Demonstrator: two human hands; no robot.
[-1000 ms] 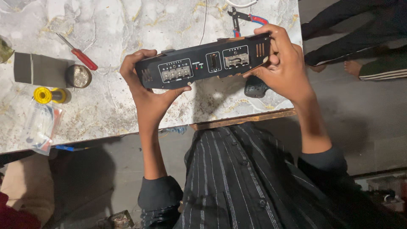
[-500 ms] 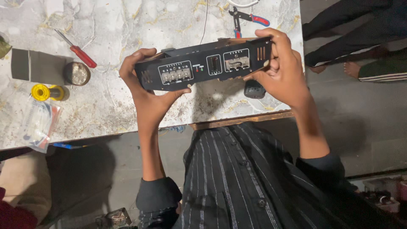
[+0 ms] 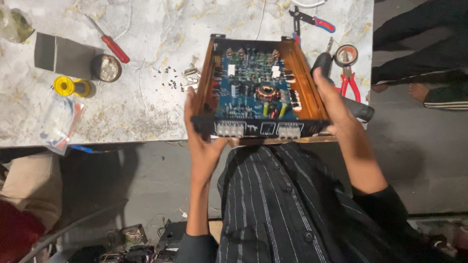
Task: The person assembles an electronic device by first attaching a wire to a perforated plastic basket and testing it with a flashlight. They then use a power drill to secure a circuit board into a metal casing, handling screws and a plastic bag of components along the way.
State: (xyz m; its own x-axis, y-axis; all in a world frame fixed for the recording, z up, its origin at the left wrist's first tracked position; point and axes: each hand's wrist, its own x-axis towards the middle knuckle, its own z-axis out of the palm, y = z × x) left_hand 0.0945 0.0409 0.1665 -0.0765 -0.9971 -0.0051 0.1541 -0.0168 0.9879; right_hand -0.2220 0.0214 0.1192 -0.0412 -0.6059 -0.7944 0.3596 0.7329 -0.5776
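- Left hand (image 3: 202, 141) is gripping the open black amplifier chassis with blue circuit board (image 3: 258, 92); fingers are hidden underneath.
- Right hand (image 3: 336, 114) is clasping its right side; fingertips are partly hidden.
- Marble tabletop (image 3: 146, 97) is lying beneath.

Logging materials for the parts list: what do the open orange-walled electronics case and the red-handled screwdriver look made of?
Open orange-walled electronics case: likely painted or anodised metal, going by its thin, straight, glossy walls; the blue circuit board inside looks like lacquered laminate. Red-handled screwdriver: shiny red handle, probably plastic, with a thin grey shaft, apparently steel.
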